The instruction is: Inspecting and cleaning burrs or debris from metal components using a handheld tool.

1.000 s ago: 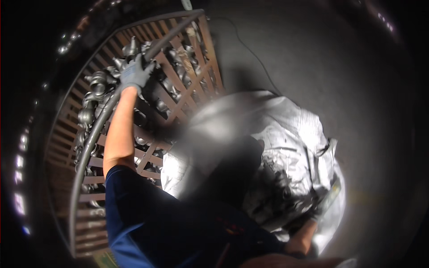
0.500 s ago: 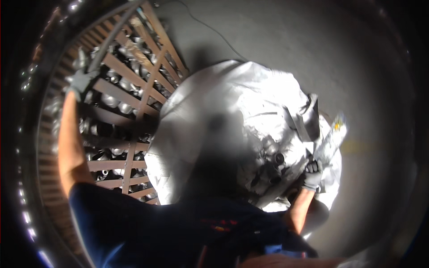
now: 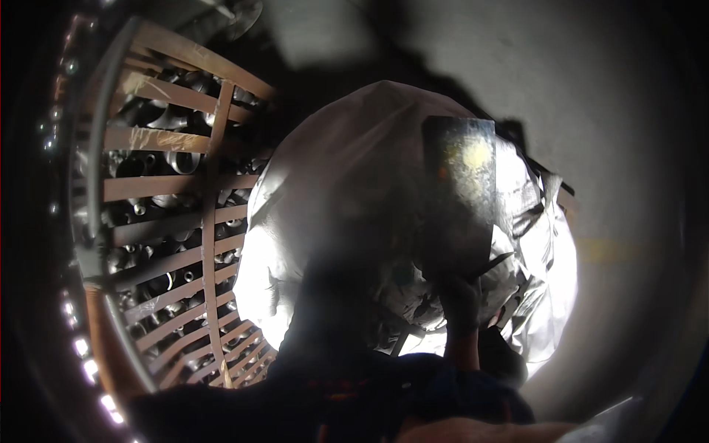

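Observation:
On the far left, my gloved left hand (image 3: 92, 263) is closed around a long grey bar (image 3: 96, 162) along the side of a brown slatted crate (image 3: 214, 140). My gloved right hand (image 3: 459, 299) is in deep shadow over a large whitish sack (image 3: 255, 255). From it rises a flat rectangular plate (image 3: 473, 166) with a speckled, shiny face and a yellowish patch. My grip on the plate's lower end is dark, and the fingers are hard to make out. A dark pointed strip (image 3: 496, 263) sticks out beside that hand.
Metal pipe fittings (image 3: 181, 161) show between the crate's slats. Loose crumpled folds (image 3: 550, 244) of the sack lie on its right side. Grey floor (image 3: 613, 148) extends beyond, with a faint yellow mark. A round object (image 3: 244, 18) stands past the crate's far end.
My right hand has moved left and the plate has swung upright, its broad face now showing. My left hand appears lower and farther left, still on the bar. The view has shifted.

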Motion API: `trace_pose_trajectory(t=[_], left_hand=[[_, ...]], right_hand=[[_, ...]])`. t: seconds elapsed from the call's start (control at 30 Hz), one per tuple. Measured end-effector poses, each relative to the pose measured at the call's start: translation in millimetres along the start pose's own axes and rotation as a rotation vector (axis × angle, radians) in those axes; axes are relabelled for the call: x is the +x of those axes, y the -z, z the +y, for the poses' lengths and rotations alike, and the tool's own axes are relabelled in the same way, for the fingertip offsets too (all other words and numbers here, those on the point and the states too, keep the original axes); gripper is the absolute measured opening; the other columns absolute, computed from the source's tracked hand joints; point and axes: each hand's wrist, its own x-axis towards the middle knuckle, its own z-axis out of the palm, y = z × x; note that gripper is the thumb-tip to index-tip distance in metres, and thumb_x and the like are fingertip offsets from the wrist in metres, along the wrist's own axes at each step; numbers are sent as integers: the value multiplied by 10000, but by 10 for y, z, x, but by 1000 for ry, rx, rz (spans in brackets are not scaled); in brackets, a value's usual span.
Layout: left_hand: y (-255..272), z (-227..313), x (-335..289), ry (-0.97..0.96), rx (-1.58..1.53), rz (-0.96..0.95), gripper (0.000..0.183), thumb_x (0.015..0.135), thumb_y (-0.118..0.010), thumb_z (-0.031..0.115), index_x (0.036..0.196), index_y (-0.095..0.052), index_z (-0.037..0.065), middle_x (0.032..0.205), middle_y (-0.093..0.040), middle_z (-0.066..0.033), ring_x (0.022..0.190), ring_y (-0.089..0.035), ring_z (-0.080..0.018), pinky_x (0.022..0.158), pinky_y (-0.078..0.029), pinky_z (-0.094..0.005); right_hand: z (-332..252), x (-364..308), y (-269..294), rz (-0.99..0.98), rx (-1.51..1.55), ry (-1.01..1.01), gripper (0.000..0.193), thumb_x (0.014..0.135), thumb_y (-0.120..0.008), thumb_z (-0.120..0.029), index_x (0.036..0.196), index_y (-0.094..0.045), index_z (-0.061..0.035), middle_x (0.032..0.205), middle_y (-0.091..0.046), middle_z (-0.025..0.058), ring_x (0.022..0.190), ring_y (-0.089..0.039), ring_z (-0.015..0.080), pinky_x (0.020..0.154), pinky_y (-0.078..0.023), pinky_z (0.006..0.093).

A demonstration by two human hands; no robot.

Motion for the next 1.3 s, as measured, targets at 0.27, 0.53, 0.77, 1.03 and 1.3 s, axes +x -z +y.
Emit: trace_pose_trajectory(t=[0.27,0.53,0.77,1.03,1.3], left_hand=[[-161,-11,-60,-244,370,137,390,777,-641,213,1082,-570,-19,710,-627,-53,604,-560,-109,550,-463,-265],[-100,774,-240,378,-69,-243,359,792,-635,250,1077,-534,56,681,-624,-132,513,-594,-226,447,-447,-389],[-97,844,-259,-35,141,-8,275,730,-671,300,901,-607,94,714,-624,-121,668,-617,-321,597,-497,-419],[-73,929,-160,-45,243,-29,242,687,-664,226,888,-597,110,777,-603,-101,704,-597,-289,628,-481,-401],[-15,909,-159,-38,135,-21,330,639,-651,200,939,-583,80,796,-592,-87,723,-589,-278,636,-472,-388]], right_hand=[[-589,594,-1212,-339,-385,-129,300,751,-537,49,1045,-505,-7,814,-530,22,662,-518,97,551,-421,215],[-806,623,-2997,-734,-891,256,42,800,-534,5,804,-547,-34,691,-501,4,565,-464,71,488,-350,219],[-427,759,-4683,-855,-542,57,100,828,-563,-49,729,-579,-55,569,-430,-37,477,-405,41,436,-300,215],[409,1494,-5426,-1009,-995,609,98,838,-560,-56,888,-644,-46,567,-488,-28,495,-483,85,462,-388,244],[-99,968,-5693,-566,-701,-349,166,821,-631,-214,892,-662,-67,643,-568,0,414,-361,30,398,-270,186]])
